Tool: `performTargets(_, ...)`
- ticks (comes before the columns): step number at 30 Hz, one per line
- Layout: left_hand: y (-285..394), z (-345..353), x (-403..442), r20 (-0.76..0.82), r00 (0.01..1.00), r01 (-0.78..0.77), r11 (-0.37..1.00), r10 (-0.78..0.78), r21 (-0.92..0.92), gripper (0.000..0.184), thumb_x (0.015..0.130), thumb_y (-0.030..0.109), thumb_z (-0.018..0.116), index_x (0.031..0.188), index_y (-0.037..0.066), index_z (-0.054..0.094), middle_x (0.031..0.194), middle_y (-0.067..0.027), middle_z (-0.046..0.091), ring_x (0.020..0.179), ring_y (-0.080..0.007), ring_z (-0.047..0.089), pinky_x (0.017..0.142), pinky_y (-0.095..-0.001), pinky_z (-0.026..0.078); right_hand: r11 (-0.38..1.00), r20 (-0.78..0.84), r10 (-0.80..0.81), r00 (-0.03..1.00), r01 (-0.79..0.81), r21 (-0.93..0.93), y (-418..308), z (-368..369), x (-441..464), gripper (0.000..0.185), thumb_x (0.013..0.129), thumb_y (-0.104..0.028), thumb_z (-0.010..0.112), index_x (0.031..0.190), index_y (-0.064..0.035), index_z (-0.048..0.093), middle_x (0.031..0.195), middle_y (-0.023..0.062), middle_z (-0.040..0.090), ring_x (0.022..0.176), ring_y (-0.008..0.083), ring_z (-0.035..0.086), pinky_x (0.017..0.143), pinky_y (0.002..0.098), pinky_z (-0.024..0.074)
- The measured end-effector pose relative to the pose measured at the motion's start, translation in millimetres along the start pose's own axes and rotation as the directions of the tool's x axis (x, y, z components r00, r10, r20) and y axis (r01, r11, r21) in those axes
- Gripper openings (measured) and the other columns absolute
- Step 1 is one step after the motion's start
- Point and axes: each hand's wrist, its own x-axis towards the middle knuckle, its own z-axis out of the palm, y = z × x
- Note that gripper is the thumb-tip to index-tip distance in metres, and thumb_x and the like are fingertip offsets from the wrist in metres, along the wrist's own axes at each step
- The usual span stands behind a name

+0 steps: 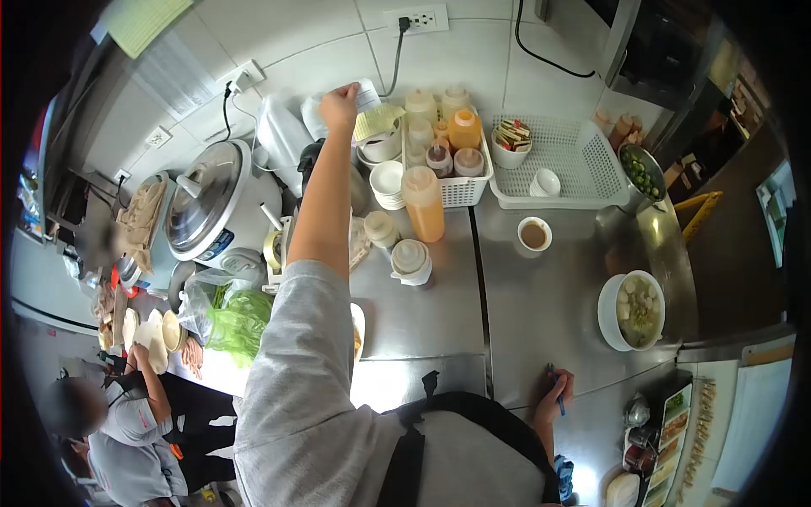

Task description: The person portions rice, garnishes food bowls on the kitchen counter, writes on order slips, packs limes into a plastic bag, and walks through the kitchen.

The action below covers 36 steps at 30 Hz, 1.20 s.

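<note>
My left hand (340,106) is stretched far forward to the back of the counter, its fingers closed. Just right of it are a white paper slip (367,95) and a yellow ruled notepaper (378,123); whether the fingers grip anything is hidden. Low on the right, my right hand (555,390) is closed round a blue pen (552,380) above the steel counter. Farther right stands a white bowl of soup (632,311), and a small cup of brown sauce (534,234) sits toward the middle.
Squeeze bottles fill a white basket (460,193); an orange sauce bottle (423,204) stands before it. A white perforated tray (562,160) holds small cups and packets. Left are a rice cooker (207,203), bagged lettuce (239,325) and a co-worker (139,406) handling food.
</note>
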Motion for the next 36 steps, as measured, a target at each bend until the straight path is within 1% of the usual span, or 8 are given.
performTargets(6, -28, 10, -16, 0.362, 0.932, -0.187, 0.855, -0.001, 0.484, 0.030, 0.079, 0.033, 0.062, 0.100, 0.012, 0.070, 0.099, -0.0164, 0.067, 0.092, -0.0322, 0.063, 0.080, -0.0412, 0.050, 0.999, -0.006, -0.033, 0.999, 0.033, 0.016, 17, -1, 6, 0.033, 0.097, -0.026, 0.038, 0.089, 0.0002, 0.056, 0.082, 0.0088, 0.056, 0.079, 0.0170, 0.056, 0.074, 0.0308, 0.0438)
performTargets(9, -24, -41, -56, 0.194, 0.872, -0.490, 0.803, 0.450, 0.339, 0.043, 0.081, 0.039, 0.062, 0.115, 0.013, 0.063, 0.107, -0.0196, 0.062, 0.098, -0.0363, 0.059, 0.087, -0.0415, 0.048, 0.989, -0.108, -0.134, 0.985, 0.139, 0.039, 26, 0, 3, 0.033, 0.096, -0.026, 0.036, 0.093, -0.0001, 0.055, 0.082, 0.0072, 0.052, 0.078, 0.0153, 0.050, 0.075, 0.0306, 0.0408)
performTargets(11, -9, -104, -90, 0.236, 0.888, -0.449, 0.856, 0.395, 0.256, 0.046, 0.083, 0.042, 0.063, 0.115, 0.009, 0.063, 0.107, -0.0176, 0.064, 0.095, -0.0340, 0.062, 0.088, -0.0391, 0.048, 0.984, -0.046, -0.029, 0.999, 0.036, 0.173, 23, 2, -9, 0.031, 0.096, -0.026, 0.037, 0.094, -0.0009, 0.056, 0.080, 0.0060, 0.051, 0.075, 0.0145, 0.048, 0.072, 0.0296, 0.0402)
performTargets(13, 16, -192, -148, 0.486, 0.862, -0.168, 0.986, 0.144, 0.004, 0.041, 0.088, 0.040, 0.058, 0.115, 0.010, 0.063, 0.096, -0.0134, 0.068, 0.085, -0.0249, 0.066, 0.082, -0.0344, 0.050, 0.951, -0.029, 0.068, 0.997, -0.056, 0.304, 11, 3, -12, 0.030, 0.096, -0.025, 0.038, 0.095, -0.0017, 0.056, 0.078, 0.0049, 0.050, 0.073, 0.0136, 0.047, 0.070, 0.0286, 0.0396)
performTargets(21, -73, -373, -343, 0.695, 0.191, 0.413, 0.699, -0.693, 0.584, 0.031, 0.093, 0.026, 0.047, 0.109, 0.005, 0.065, 0.084, -0.0078, 0.069, 0.077, -0.0137, 0.065, 0.067, -0.0265, 0.050, 0.926, 0.321, 0.202, 0.925, -0.288, 0.245, -32, 43, -16, 0.014, 0.092, -0.013, 0.046, 0.098, -0.0078, 0.058, 0.066, -0.0020, 0.043, 0.059, 0.0062, 0.040, 0.052, 0.0210, 0.0326)
performTargets(28, -107, -320, -340, 0.598, 0.801, -0.129, 0.966, -0.031, 0.224, 0.029, 0.091, 0.013, 0.045, 0.113, 0.001, 0.061, 0.103, -0.0220, 0.062, 0.097, -0.0348, 0.059, 0.083, -0.0372, 0.046, 0.975, 0.490, -0.050, 0.870, 0.149, -0.164, -91, 65, -23, 0.021, 0.087, -0.023, 0.063, 0.098, -0.0062, 0.069, 0.087, 0.0061, 0.070, 0.078, 0.0087, 0.063, 0.071, 0.0246, 0.0492)
performTargets(32, -145, -275, -304, 0.794, 0.595, -0.362, 0.841, -0.124, 0.402, 0.030, 0.091, 0.023, 0.048, 0.111, 0.006, 0.063, 0.096, -0.0222, 0.063, 0.089, -0.0388, 0.060, 0.079, -0.0451, 0.047, 0.946, 0.408, 0.027, 0.913, 0.108, -0.304, -93, 12, 4, 0.022, 0.087, -0.029, 0.062, 0.084, -0.0096, 0.072, 0.065, 0.0053, 0.064, 0.057, 0.0123, 0.055, 0.057, 0.0303, 0.0455)
performTargets(36, -182, -254, -286, 0.850, 0.516, -0.501, 0.842, 0.106, 0.199, 0.029, 0.087, 0.026, 0.055, 0.098, 0.001, 0.067, 0.076, -0.0237, 0.063, 0.067, -0.0372, 0.064, 0.065, -0.0438, 0.049, 0.976, -0.123, 0.098, 0.988, -0.120, -0.183, -77, -91, 45, 0.023, 0.092, -0.026, 0.051, 0.096, -0.0120, 0.069, 0.062, 0.0066, 0.059, 0.057, 0.0143, 0.054, 0.057, 0.0321, 0.0450)
